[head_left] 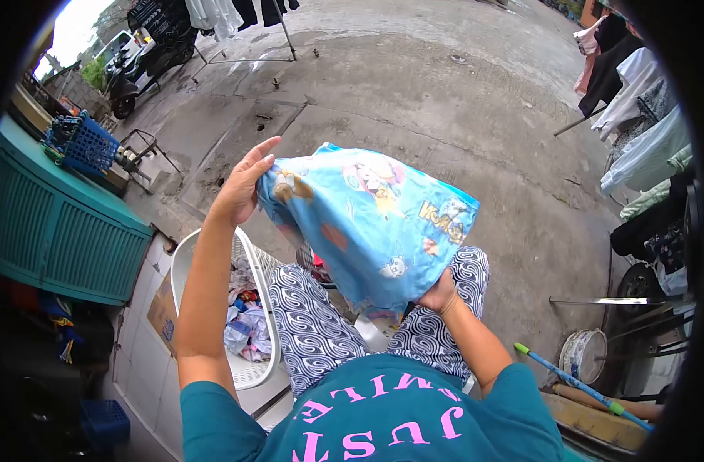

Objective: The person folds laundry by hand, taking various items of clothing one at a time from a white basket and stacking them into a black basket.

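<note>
The blue cartoon-print cloth (367, 223) spans both hands above the knees, slanting away from the right hand (438, 292), whose grip holds the near edge; the left hand (244, 185), pinching the left corner, is nearer the white laundry basket (253, 375).

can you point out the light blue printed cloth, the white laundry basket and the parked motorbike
light blue printed cloth (371, 231): head view, middle of its printed face
white laundry basket (264, 296): head view, its right rim
parked motorbike (124, 86): head view, its front part
</note>
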Demonstrator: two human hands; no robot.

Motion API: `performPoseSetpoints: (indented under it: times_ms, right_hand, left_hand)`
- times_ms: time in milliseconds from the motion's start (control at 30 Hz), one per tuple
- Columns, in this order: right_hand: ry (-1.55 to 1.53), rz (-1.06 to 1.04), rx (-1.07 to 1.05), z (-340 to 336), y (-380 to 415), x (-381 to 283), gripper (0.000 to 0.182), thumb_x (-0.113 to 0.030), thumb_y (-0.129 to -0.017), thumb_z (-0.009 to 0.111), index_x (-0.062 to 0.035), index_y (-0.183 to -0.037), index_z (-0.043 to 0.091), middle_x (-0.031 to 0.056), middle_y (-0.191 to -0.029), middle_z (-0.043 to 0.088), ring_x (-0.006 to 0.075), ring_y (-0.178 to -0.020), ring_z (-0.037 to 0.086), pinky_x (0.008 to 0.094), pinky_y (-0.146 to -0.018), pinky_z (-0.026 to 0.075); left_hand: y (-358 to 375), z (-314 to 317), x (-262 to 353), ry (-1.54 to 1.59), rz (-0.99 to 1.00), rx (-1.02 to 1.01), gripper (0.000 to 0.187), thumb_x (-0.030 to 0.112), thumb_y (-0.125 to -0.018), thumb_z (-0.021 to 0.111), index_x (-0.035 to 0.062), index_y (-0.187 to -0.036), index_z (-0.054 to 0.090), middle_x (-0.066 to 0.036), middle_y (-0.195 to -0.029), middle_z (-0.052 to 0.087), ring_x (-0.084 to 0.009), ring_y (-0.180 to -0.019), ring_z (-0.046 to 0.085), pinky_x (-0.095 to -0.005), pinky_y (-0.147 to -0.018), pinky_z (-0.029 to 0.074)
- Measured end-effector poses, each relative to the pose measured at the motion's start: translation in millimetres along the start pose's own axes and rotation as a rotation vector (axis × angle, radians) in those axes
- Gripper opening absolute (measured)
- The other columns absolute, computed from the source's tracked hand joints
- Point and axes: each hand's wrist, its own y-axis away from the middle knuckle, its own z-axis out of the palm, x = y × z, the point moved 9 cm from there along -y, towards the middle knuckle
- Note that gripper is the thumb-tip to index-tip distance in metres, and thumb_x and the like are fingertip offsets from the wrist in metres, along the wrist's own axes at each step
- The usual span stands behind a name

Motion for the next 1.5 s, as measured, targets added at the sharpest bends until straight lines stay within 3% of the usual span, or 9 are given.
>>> performPoseSetpoints:
  times_ms: [100, 233, 433, 733, 1000, 1067, 1167, 1333, 1500]
  right_hand:
    - [-0.079, -0.065, -0.025, 2.5, 12.6, -16.6, 0.086, -0.071, -0.075, 0.033, -0.0059, -0.131, 0.032, 0.0126, -0.129, 0.042, 0.0278, -0.115, 0.044, 0.0426, -0.094, 0.038]
    - [0.479, -0.216, 0.211, -2.2, 14.2, -77.2, 0.040, -0.012, -0.080, 0.061, -0.0036, -0.116, 0.046, 0.0074, -0.108, 0.057, 0.0163, -0.096, 0.057, 0.0299, -0.082, 0.047]
    - [0.725, -0.440, 0.377, 13.3, 8.9, -156.8, 0.011, -0.014, -0.081, 0.059, -0.0074, -0.088, 0.055, 0.0010, -0.080, 0.058, 0.0088, -0.071, 0.053, 0.0244, -0.066, 0.044]
    - [0.998, -0.692, 0.600, 21.8, -38.9, -227.9, 0.020, -0.033, -0.076, 0.061, -0.0150, -0.084, 0.061, -0.0050, -0.083, 0.054, 0.0093, -0.083, 0.043, 0.0283, -0.075, 0.030]
    - [1.196, -0.365, 0.668, -72.1, -13.7, -167.9, 0.020, -0.023, -0.074, 0.061, -0.0086, -0.089, 0.062, -0.0024, -0.082, 0.058, 0.0105, -0.083, 0.049, 0.0255, -0.080, 0.033]
    - [1.549, -0.188, 0.744, -149.8, -13.7, -165.0, 0.025, -0.016, -0.069, 0.061, -0.0067, -0.093, 0.062, 0.0077, -0.092, 0.061, 0.0206, -0.093, 0.053, 0.0309, -0.088, 0.035]
    - [1.953, -0.496, 0.903, -112.3, 8.9, -161.6, 0.028, -0.017, -0.070, 0.060, -0.0087, -0.096, 0.061, 0.0130, -0.106, 0.055, 0.0276, -0.104, 0.047, 0.0359, -0.092, 0.034]
    - [1.937, -0.440, 0.794, -91.9, 2.0, -149.2, 0.024, -0.015, -0.074, 0.058, -0.0079, -0.096, 0.060, 0.0123, -0.110, 0.052, 0.0300, -0.107, 0.043, 0.0377, -0.093, 0.032]
    - [2.286, -0.562, 0.694, -94.5, 15.0, -128.8, 0.020, -0.007, -0.074, 0.057, -0.0048, -0.094, 0.058, 0.0143, -0.111, 0.051, 0.0296, -0.109, 0.043, 0.0383, -0.093, 0.033]
  left_hand:
    - [4.8, -21.7, -22.0, 0.037, -0.077, 0.026, 0.031, 0.017, -0.089, 0.049, 0.0070, -0.118, 0.047, 0.000, -0.086, 0.057, -0.0059, -0.076, 0.054, -0.0213, -0.069, 0.047]
    - [14.0, -38.7, -39.6, -0.070, -0.127, 0.093, 0.025, 0.016, -0.089, 0.049, 0.0074, -0.112, 0.052, 0.000, -0.085, 0.057, -0.0058, -0.075, 0.054, -0.0211, -0.067, 0.045]
    - [21.9, -47.4, -60.3, -0.287, -0.198, 0.031, 0.031, 0.014, -0.082, 0.059, 0.0059, -0.112, 0.052, -0.001, -0.096, 0.058, -0.0100, -0.087, 0.054, -0.0249, -0.080, 0.043]
    - [-24.7, -68.2, -85.6, -0.064, -0.008, 0.400, 0.027, 0.009, -0.076, 0.058, 0.0096, -0.104, 0.060, 0.003, -0.092, 0.059, -0.0070, -0.084, 0.051, -0.0232, -0.077, 0.038]
    - [23.2, -77.8, -204.4, -0.559, -0.187, 0.197, 0.023, 0.009, -0.075, 0.058, 0.0017, -0.098, 0.060, -0.006, -0.093, 0.061, -0.0180, -0.090, 0.056, -0.0295, -0.082, 0.042]
    - [40.3, -81.6, -212.2, -0.768, -0.262, 0.152, 0.024, 0.011, -0.075, 0.059, 0.0020, -0.097, 0.060, -0.009, -0.095, 0.061, -0.0209, -0.093, 0.056, -0.0315, -0.084, 0.042]
    - [65.2, -91.6, -149.2, -0.872, -0.018, 0.338, 0.024, 0.012, -0.075, 0.058, 0.0027, -0.098, 0.059, -0.011, -0.099, 0.060, -0.0237, -0.093, 0.058, -0.0338, -0.083, 0.043]
    - [128.2, -209.8, -129.6, -0.636, 0.059, 0.759, 0.023, 0.008, -0.080, 0.053, 0.0009, -0.101, 0.057, -0.009, -0.099, 0.060, -0.0168, -0.092, 0.057, -0.0283, -0.082, 0.044]
    - [203.4, -277.5, -216.1, -0.582, -0.328, 0.886, 0.026, 0.015, -0.077, 0.056, 0.0006, -0.099, 0.058, -0.011, -0.093, 0.063, -0.0195, -0.089, 0.060, -0.0296, -0.078, 0.045]
